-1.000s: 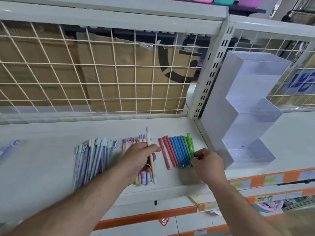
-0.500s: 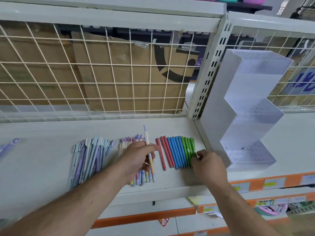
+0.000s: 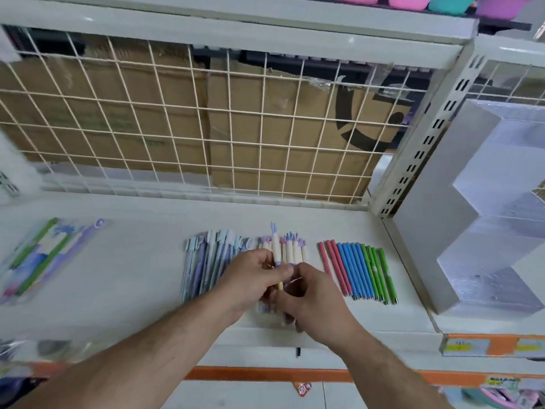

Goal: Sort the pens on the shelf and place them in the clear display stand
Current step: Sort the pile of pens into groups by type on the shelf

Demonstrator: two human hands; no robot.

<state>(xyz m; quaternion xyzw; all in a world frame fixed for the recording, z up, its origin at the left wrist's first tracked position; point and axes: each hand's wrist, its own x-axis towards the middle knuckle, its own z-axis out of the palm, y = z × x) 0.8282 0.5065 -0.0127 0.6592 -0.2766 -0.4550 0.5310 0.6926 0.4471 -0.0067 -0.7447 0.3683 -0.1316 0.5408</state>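
Observation:
Three groups of pens lie on the white shelf (image 3: 124,270): pale blue and purple pens (image 3: 206,258), cream pens with coloured tips (image 3: 292,249), and a neat row of red, blue and green pens (image 3: 356,270). My left hand (image 3: 250,281) pinches one cream pen (image 3: 276,246) that points away from me. My right hand (image 3: 312,299) is over the cream group beside the left, fingers curled on the pens there. The clear stepped display stand (image 3: 477,231) stands at the right with no pens visible in it.
A wire grid (image 3: 206,125) backs the shelf, with cardboard behind it. Packaged stationery (image 3: 44,258) lies at the far left. A slotted upright post (image 3: 421,143) separates the shelf from the stand's bay. Orange price strips (image 3: 265,374) run along the shelf's front edge.
My right hand left the green pens at the row's right end and moved left to the cream pens beside my left hand. The view shifted left, showing the packaged stationery.

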